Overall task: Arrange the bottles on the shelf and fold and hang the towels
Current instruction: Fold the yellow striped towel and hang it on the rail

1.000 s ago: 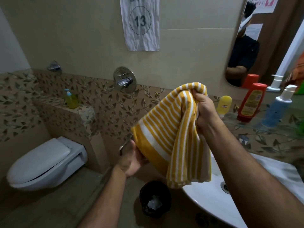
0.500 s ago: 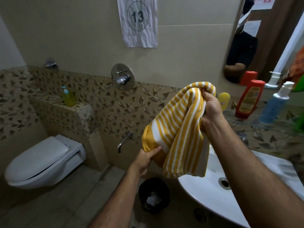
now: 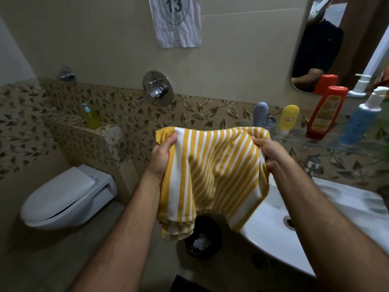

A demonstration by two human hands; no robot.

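Observation:
A yellow and white striped towel [image 3: 212,173] hangs folded in front of me, stretched between both hands. My left hand [image 3: 161,157] grips its top left corner and my right hand [image 3: 267,151] grips its top right corner. On the glass shelf [image 3: 328,146] at the right stand a grey-blue bottle [image 3: 260,113], a yellow bottle [image 3: 289,119], a red bottle [image 3: 325,111] and a blue pump bottle [image 3: 363,119]. The towel's lower edge hangs over the bin and the sink's left rim.
A white sink [image 3: 305,226] is at the lower right, with a tap [image 3: 312,165] behind it. A black bin [image 3: 203,241] stands on the floor below the towel. A white toilet [image 3: 65,197] is at the left, a green soap bottle [image 3: 91,116] on the ledge, a mirror [image 3: 341,39] above the shelf.
The towel was bunched in my right hand with my left hand at its lower edge. Now my left hand has come up and both hands spread it wide and level.

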